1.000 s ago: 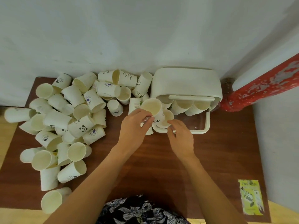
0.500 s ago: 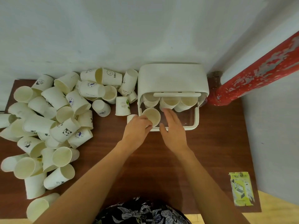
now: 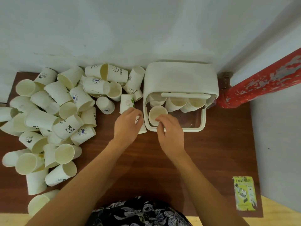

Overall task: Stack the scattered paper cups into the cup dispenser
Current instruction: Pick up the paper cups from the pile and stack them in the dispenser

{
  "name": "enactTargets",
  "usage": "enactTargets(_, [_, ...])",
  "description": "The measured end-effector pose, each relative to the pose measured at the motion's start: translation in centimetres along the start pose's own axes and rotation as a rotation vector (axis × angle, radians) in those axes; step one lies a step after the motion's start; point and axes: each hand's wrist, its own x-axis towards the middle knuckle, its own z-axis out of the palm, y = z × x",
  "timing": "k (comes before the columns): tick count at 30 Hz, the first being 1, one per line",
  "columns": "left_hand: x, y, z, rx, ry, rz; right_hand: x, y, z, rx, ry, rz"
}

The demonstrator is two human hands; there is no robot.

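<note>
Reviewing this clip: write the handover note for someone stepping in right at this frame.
Left hand: grips a paper cup beside the dispenser.
Right hand: pinches the rim of the cup in the dispenser's front tray.
Done: several cups sit in a row under the lid.
Left: the pile of loose cups on the table's left side.

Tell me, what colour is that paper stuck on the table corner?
The sticker is yellow-green with small dark drawings and writing, seen in the head view.
</note>
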Motion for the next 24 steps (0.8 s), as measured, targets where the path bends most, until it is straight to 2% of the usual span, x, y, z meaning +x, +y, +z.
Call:
enactTargets(3, [1.3, -2.7, -0.3, 0.110, -0.084, -0.075, -0.1, -1.3, 1.5, -0.034, -0.206, -0.030])
enactTargets(7, [2.9, -5.3, 0.3, 0.261, -0.185, 0.050, -0.1, -1.9, 4.0, -0.097, -0.534, 0.079])
enactTargets(10, [4.0, -6.5, 0.8, 0.343, -0.260, 0.096, 0.5, -2.1, 5.6, -0.183, -0.654, 0.117])
enactTargets(14, [4.4, -7.4, 1.3, 0.401, -0.359, 0.054, 1.0, -1.8, 7.6, -0.325, -0.688, 0.118])
enactTargets(17, [3.6, -7.8, 1.7, 0.378, -0.371, 0.001, 0.5, -1.4, 8.5, -0.407, -0.678, 0.141])
enactTargets(21, [1.7, -8.5, 1.6, 0.319, -0.257, -0.101, -0.6, -1.0, 9.1, -0.448, -0.518, 0.139])
enactTargets(24, [0.8, -9.1, 1.6, 0.327, -0.189, -0.091, -1.3, -1.2, 9.5, -0.434, -0.379, 0.110])
